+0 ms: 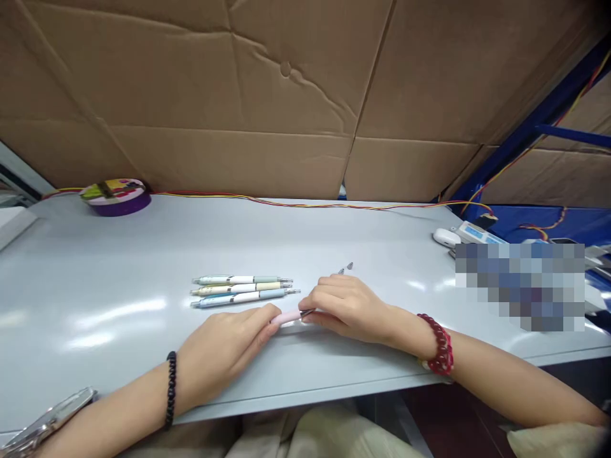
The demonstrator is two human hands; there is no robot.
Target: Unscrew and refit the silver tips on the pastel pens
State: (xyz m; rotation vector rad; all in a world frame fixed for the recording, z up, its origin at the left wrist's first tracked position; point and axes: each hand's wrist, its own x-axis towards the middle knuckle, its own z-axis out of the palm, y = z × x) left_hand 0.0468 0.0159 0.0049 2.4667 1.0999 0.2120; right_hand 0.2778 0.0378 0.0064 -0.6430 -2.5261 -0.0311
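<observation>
My left hand (228,348) rests on the pale grey table (143,254) with its fingers closed round a pink pen barrel (286,317). My right hand (346,306) faces it and pinches the thin metal end of the same pen. Just beyond my hands, three pens (241,290) lie side by side in a row: green, cream and blue, tips to the right. Two small silvery parts (346,268) lie on the table just behind my right hand.
A purple round tin (117,196) stands at the back left. A red and yellow cable (305,203) runs along the foot of the cardboard wall (267,95). White devices (465,234) and a blurred patch sit at the right. The table's front edge is under my forearms.
</observation>
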